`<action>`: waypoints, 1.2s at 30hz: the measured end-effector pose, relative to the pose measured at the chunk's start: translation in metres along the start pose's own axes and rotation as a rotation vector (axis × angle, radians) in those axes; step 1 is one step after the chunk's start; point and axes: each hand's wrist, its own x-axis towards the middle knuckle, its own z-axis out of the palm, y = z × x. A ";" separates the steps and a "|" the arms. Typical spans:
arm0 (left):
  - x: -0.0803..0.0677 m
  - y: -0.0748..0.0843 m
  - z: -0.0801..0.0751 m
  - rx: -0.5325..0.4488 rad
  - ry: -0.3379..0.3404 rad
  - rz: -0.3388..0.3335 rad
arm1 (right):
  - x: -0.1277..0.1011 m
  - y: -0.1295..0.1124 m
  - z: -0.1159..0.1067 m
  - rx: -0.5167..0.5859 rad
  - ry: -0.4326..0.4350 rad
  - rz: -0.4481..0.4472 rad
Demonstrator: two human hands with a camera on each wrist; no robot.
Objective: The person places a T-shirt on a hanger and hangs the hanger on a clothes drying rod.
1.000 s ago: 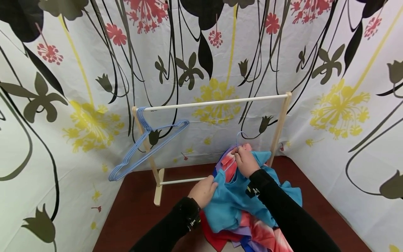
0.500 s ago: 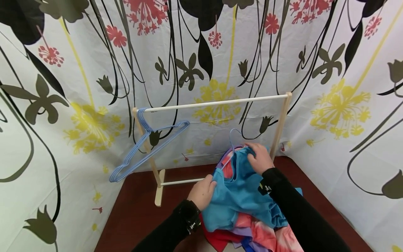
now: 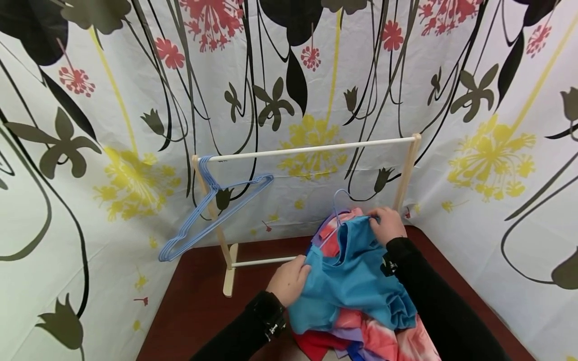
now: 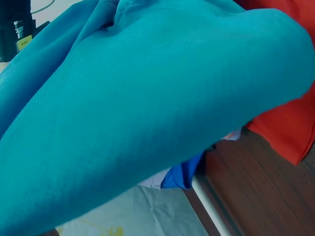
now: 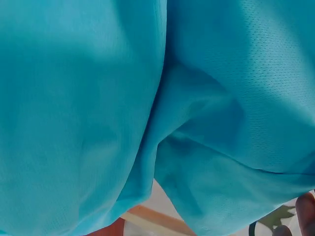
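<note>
A turquoise shirt [image 3: 356, 281] lies spread over a heap of clothes, its neckline toward the rack. Inside its neck is a light blue wire hanger [image 3: 336, 210], hook upward, with one arm entering the left shoulder. My left hand [image 3: 287, 281] pinches the shirt at that shoulder. At the opposite shoulder, my right hand [image 3: 387, 225] grips the fabric, thumb below the edge. Shirt cloth [image 4: 147, 98] fills most of the left wrist view and hides that hand. In the right wrist view, only fingertips [image 5: 306, 214] show beside the cloth.
Behind stands a clothes rack [image 3: 316, 149] with a white rod and wooden posts. Several blue hangers [image 3: 189, 220] hang at its left end. Red and pink-white tie-dyed clothes [image 3: 379, 338] lie under the shirt on the dark brown table [image 3: 203, 296]. A floral curtain [image 3: 135, 100] surrounds it.
My right hand has let go of the hanger's neck and moved right to the shirt's far shoulder, drawing the fabric up and outward. My left hand has stayed nearly in place.
</note>
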 end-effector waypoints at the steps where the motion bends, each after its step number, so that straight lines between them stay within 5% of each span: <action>1: 0.000 -0.001 0.000 -0.003 0.001 -0.003 | 0.000 0.001 -0.001 0.000 0.013 0.014; 13: -0.008 -0.007 -0.003 -0.074 0.031 -0.018 | 0.001 0.014 -0.013 -0.045 0.097 0.186; 25: -0.013 -0.017 -0.004 -0.079 0.064 -0.018 | 0.001 0.028 -0.017 -0.069 0.099 0.222; 36: -0.010 -0.016 -0.002 -0.066 0.091 0.012 | -0.002 0.018 -0.006 -0.058 0.097 0.040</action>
